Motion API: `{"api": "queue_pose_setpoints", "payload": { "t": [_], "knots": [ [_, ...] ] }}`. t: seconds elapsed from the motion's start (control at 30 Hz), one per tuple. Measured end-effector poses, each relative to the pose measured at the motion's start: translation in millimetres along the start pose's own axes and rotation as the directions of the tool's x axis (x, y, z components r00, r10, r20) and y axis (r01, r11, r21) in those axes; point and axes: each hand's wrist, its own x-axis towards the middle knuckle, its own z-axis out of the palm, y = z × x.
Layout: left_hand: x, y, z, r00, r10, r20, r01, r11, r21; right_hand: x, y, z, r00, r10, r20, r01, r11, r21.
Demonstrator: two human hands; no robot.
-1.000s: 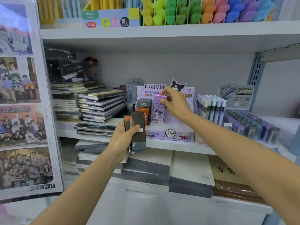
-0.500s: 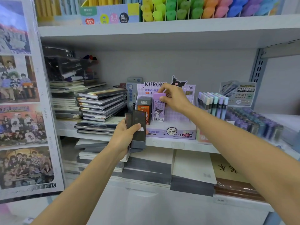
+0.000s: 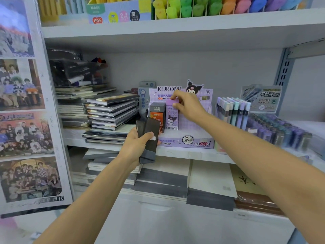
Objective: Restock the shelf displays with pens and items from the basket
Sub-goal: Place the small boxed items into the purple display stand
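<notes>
Right hand [image 3: 189, 107]: pinching purple box [image 3: 172, 117] top, upright in display [image 3: 186, 141].
Left hand [image 3: 136, 147]: clutching dark boxes [image 3: 149, 138], just below-left of display.

Over the last second the right hand [image 3: 189, 107] has shifted its grip on the purple Kuromi pack [image 3: 172, 115] in the middle of the frame, from around its upper side to pinching its top edge. The pack now stands upright in the display box [image 3: 186, 143], beside the orange-and-grey pack [image 3: 157, 114].
</notes>
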Motion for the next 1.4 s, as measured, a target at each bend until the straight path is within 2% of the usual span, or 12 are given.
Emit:
{"api": "queue_pose_setpoints", "payload": {
  "t": [0.13, 0.27, 0.4, 0.57, 0.67, 0.87, 0.93, 1.0, 1.1, 1.17, 1.3, 1.4],
  "knots": [
    [0, -1, 0, 1.000, 0.028, 0.004, -0.028, 0.999, 0.022, -5, -6, 5, 0.990, -0.142, 0.005, 0.142, 0.989, -0.050],
    [1, -2, 0, 0.999, 0.045, -0.002, -0.045, 0.998, 0.045, -2, 1, 4, 0.999, -0.039, -0.011, 0.039, 0.999, -0.030],
    [2, -2, -1, 0.999, 0.037, -0.007, -0.037, 0.998, 0.053, -15, 15, 11, 0.991, 0.038, -0.127, -0.050, 0.994, -0.092],
    [2, -4, -1, 0.999, 0.045, -0.010, -0.045, 0.999, 0.018, -18, 6, 17, 0.977, -0.076, -0.198, 0.065, 0.996, -0.061],
    [1, -3, 0, 0.999, 0.044, -0.007, -0.044, 0.999, 0.032, -18, 6, 21, 0.974, -0.059, -0.219, 0.039, 0.995, -0.092],
    [-5, 2, -2, 1.000, 0.020, 0.015, -0.020, 1.000, 0.002, -19, 3, 7, 0.990, 0.005, -0.138, -0.022, 0.992, -0.122],
    [-10, 5, -2, 0.999, 0.034, 0.038, -0.035, 0.999, 0.001, -25, -4, 3, 0.986, -0.015, -0.166, 0.014, 1.000, -0.008],
    [-16, 8, 1, 0.997, 0.059, 0.048, -0.059, 0.998, 0.003, -35, -17, 1, 0.985, 0.010, -0.172, 0.035, 0.966, 0.256],
    [-23, 15, 5, 0.992, 0.109, 0.062, -0.112, 0.993, 0.043, -49, -36, 2, 0.992, 0.034, 0.122, -0.098, 0.817, 0.568],
    [-27, 20, 8, 0.992, 0.096, 0.082, -0.097, 0.995, 0.016, -56, -42, 2, 0.976, 0.020, 0.218, -0.154, 0.769, 0.620],
    [-34, 26, 7, 1.000, 0.020, 0.007, -0.020, 1.000, 0.005, -62, -40, -9, 0.992, 0.123, 0.038, -0.117, 0.745, 0.657],
    [-37, 29, 5, 0.996, -0.002, -0.092, -0.002, 0.999, -0.043, -71, -31, -15, 0.999, 0.052, 0.015, -0.050, 0.783, 0.620]
  ]
}}
